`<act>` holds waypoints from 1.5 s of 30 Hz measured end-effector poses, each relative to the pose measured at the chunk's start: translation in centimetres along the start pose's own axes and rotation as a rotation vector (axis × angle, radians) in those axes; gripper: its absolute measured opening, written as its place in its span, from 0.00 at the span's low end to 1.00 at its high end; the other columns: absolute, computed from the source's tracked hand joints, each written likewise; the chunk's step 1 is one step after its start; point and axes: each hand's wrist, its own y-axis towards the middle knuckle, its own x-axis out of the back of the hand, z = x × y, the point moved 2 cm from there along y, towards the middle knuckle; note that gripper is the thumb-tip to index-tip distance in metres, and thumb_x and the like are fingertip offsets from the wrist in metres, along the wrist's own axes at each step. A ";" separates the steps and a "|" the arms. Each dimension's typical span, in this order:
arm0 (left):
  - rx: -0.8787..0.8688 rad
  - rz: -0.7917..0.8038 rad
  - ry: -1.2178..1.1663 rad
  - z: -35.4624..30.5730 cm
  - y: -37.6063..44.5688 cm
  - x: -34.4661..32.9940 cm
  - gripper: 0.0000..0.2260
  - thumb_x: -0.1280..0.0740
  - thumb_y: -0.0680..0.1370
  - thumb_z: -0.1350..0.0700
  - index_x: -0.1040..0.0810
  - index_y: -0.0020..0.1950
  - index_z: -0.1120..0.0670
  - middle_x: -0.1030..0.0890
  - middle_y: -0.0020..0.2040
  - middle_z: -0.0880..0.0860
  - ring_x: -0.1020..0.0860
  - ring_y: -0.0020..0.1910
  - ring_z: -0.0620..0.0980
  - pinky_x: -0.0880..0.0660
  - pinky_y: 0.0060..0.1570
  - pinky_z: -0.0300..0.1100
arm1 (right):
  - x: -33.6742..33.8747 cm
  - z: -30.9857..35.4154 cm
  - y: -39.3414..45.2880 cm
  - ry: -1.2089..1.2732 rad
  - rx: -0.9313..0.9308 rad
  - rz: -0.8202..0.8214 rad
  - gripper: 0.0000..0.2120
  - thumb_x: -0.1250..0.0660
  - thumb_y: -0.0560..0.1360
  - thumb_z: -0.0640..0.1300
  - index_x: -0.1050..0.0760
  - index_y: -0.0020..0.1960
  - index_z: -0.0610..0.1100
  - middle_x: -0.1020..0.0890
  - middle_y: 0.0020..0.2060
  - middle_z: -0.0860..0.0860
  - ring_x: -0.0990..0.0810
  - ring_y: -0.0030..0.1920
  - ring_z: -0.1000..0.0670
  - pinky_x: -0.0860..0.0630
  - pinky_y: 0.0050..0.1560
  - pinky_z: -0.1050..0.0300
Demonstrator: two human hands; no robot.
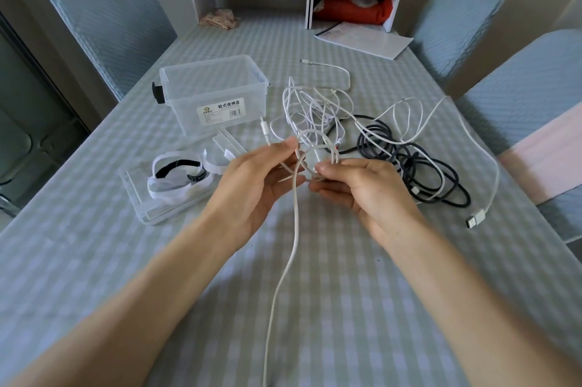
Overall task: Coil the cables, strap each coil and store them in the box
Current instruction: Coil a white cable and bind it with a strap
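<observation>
While both hands' fingers [291,144] pinch it, the white cable [318,147] loops between them.

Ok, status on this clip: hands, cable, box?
Both hands, left hand and right hand, pinch a white cable, coil just begun. Box open, no coils inside. Straps untouched. Tangled cables waiting behind.

Two bare forearms, sleeveless, left hand [252,178] and right hand [368,191] ringless.
</observation>
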 end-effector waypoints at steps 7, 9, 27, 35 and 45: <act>-0.105 -0.008 0.451 0.7 -0.1 -0.9 0.11 0.31 0.76 0.52 0.20 0.49 0.60 0.17 0.43 0.58 0.19 0.45 0.54 0.22 0.53 0.54 | -0.7 -0.6 -0.6 -0.208 0.079 0.078 0.05 0.29 0.75 0.34 0.16 0.46 0.33 0.14 0.38 0.39 0.13 0.39 0.44 0.19 0.38 0.59; -0.057 -0.099 0.463 0.5 0.0 -0.5 0.10 0.35 0.79 0.58 0.22 0.38 0.58 0.21 0.35 0.52 0.22 0.36 0.48 0.22 0.40 0.45 | -0.9 -0.6 -0.8 -0.299 0.058 0.136 0.05 0.29 0.75 0.36 0.16 0.45 0.34 0.14 0.37 0.40 0.14 0.36 0.45 0.20 0.35 0.59; 0.083 -0.007 0.382 -0.3 0.0 0.3 0.15 0.33 0.79 0.55 0.26 0.32 0.54 0.22 0.33 0.51 0.26 0.31 0.47 0.29 0.37 0.41 | 0.0 0.3 -0.2 -0.301 0.227 0.149 0.08 0.31 0.78 0.40 0.16 0.45 0.37 0.17 0.34 0.45 0.21 0.29 0.51 0.22 0.31 0.58; 0.211 0.045 0.205 0.2 0.1 0.1 0.17 0.39 0.79 0.57 0.39 0.32 0.53 0.41 0.27 0.51 0.39 0.28 0.50 0.36 0.29 0.40 | 0.0 -0.2 -0.3 -0.558 0.221 0.245 0.07 0.28 0.76 0.42 0.17 0.43 0.38 0.15 0.34 0.45 0.16 0.32 0.48 0.20 0.36 0.57; 0.193 0.101 0.535 -0.2 -0.4 0.2 0.21 0.38 0.75 0.59 0.41 0.24 0.50 0.42 0.27 0.50 0.43 0.27 0.50 0.42 0.30 0.42 | 0.0 0.0 -0.4 -0.837 0.855 0.197 0.19 0.34 0.77 0.39 0.24 0.67 0.46 0.21 0.60 0.53 0.21 0.56 0.53 0.22 0.50 0.61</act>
